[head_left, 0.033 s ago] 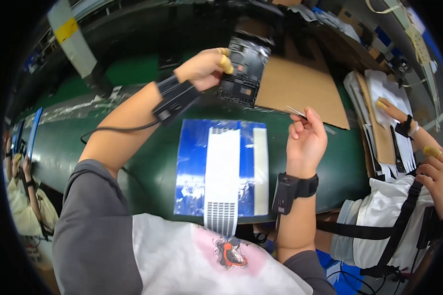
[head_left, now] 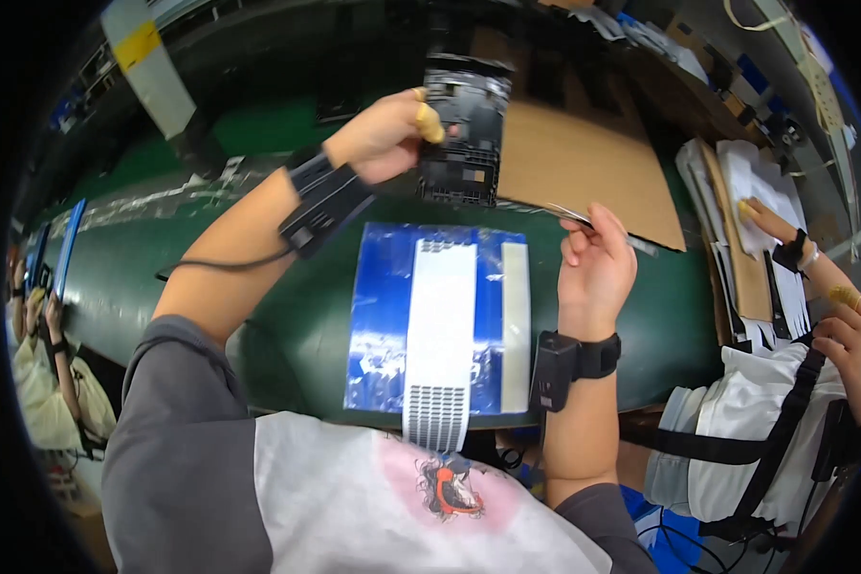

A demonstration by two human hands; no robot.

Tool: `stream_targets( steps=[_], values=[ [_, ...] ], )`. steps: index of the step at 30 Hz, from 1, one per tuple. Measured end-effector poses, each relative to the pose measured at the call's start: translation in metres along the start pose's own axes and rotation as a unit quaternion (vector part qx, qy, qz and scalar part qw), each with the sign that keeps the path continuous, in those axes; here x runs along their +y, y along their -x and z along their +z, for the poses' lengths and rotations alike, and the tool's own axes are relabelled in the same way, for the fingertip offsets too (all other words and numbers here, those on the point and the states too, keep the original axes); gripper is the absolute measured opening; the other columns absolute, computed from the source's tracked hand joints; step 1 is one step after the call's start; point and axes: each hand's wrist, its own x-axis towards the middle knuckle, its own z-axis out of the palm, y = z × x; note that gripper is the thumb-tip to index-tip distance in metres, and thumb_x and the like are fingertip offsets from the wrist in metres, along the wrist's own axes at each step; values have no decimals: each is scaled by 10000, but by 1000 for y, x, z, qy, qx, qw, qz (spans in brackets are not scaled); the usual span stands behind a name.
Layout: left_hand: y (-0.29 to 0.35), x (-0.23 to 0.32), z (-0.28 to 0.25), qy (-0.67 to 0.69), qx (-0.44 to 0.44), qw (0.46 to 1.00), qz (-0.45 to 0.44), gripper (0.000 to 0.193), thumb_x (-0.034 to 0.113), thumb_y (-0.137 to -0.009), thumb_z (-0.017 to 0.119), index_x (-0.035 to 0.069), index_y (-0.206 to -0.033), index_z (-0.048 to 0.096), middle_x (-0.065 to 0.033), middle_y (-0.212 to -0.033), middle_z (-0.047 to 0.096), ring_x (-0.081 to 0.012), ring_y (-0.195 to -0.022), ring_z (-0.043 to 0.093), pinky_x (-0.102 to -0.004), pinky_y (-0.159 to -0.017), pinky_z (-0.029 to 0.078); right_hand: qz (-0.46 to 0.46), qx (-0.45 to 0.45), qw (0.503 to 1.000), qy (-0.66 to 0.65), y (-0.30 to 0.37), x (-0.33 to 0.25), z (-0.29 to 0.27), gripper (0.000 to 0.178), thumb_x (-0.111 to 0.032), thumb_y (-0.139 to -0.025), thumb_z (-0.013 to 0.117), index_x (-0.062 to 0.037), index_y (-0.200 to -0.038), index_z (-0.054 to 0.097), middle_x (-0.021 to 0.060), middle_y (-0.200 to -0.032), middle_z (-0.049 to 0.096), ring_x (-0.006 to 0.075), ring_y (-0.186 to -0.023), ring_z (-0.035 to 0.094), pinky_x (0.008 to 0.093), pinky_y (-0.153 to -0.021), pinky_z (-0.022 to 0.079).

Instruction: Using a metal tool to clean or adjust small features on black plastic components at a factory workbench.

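My left hand point(head_left: 392, 134), with yellow finger covers, is closed on the left edge of a flat black plastic housing point(head_left: 463, 134). Ribs and recesses cover the housing's near side, and it is held up over the far part of the green table. Between the fingertips of my right hand point(head_left: 598, 258) is a thin pair of metal tweezers point(head_left: 572, 212), pointing up and left toward the housing without touching it. Closer to me lies a blue plastic-covered board point(head_left: 381, 316). A white sheet with rows of small dark labels point(head_left: 440, 325) lies on it and hangs over the near edge.
A brown cardboard sheet point(head_left: 584, 172) lies right of the housing. Farther right stand upright cardboard and white sheets point(head_left: 722, 239), with a co-worker's hand point(head_left: 770, 225) at them. More people's hands show at the far left, near a blue strip point(head_left: 70, 249). Cables run from both my wrists.
My left hand and the black housing have shifted slightly left, and the housing looks more upright. My right hand still holds the tweezers in nearly the same place. The view has shifted a little.
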Motion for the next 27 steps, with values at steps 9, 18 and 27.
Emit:
stream_targets(
  steps=[9,18,27],
  values=[
    [124,6,-38,60,175,972,147,242,35,-800,440,15,-1041,452,-73,-975,540,-160,-851,540,-286,-754,448,120,-91,961,231,14,61,22,70,-28,-727,586,23,-773,572,46,-562,518,89,-473,484,179,-391,301],
    [134,-21,-42,109,200,972,60,254,230,-877,431,18,-1012,468,-79,-947,546,-151,-829,548,-296,-700,475,85,-69,957,269,25,70,21,97,14,-716,579,41,-809,567,74,-607,561,75,-463,471,172,-395,312],
    [139,-29,-42,170,171,971,-13,310,258,-890,387,3,-1029,495,-92,-957,563,-179,-854,558,-326,-754,462,61,-70,957,273,33,69,23,116,9,-740,556,58,-845,562,138,-628,579,73,-432,416,170,-370,279]
  ],
)
